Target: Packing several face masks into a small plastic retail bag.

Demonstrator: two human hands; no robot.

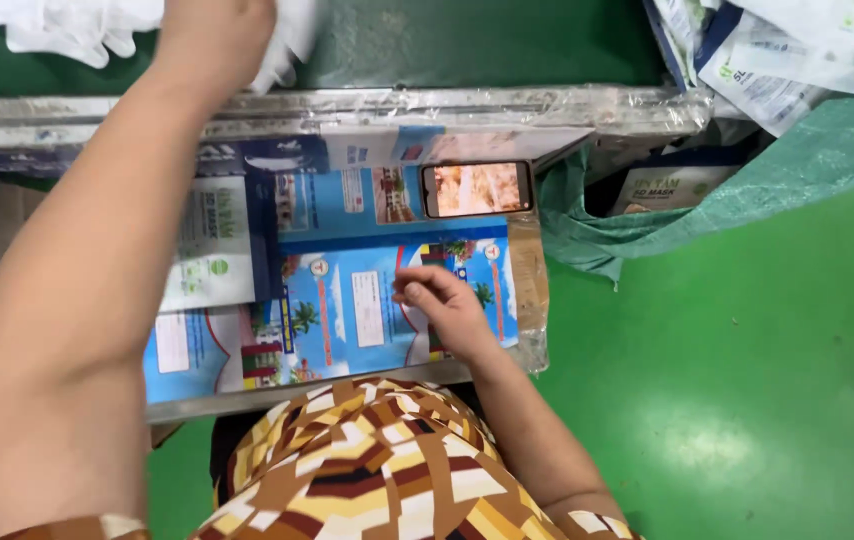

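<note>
Nearest, patterned brown and yellow clothing (387,470) over the lap. Just beyond, right hand (444,305) with fingers loosely curled, gripping nothing, fingertips touching blue printed sheets (347,300) spread on the table (247,400). Farther on, a lit phone (477,189) lying on those sheets. Farthest, left hand (215,35) at the top edge, reaching into white gloves (72,30); grip impossible to tell. Off right, a green bag (797,170) of packets on green floor.

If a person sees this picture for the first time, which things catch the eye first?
First, the left forearm, crossing the near view up to white gloves on the green surface. Next, the lit smartphone lying on the blue printed sheets in the middle, where the right hand rests its fingertips.
</note>
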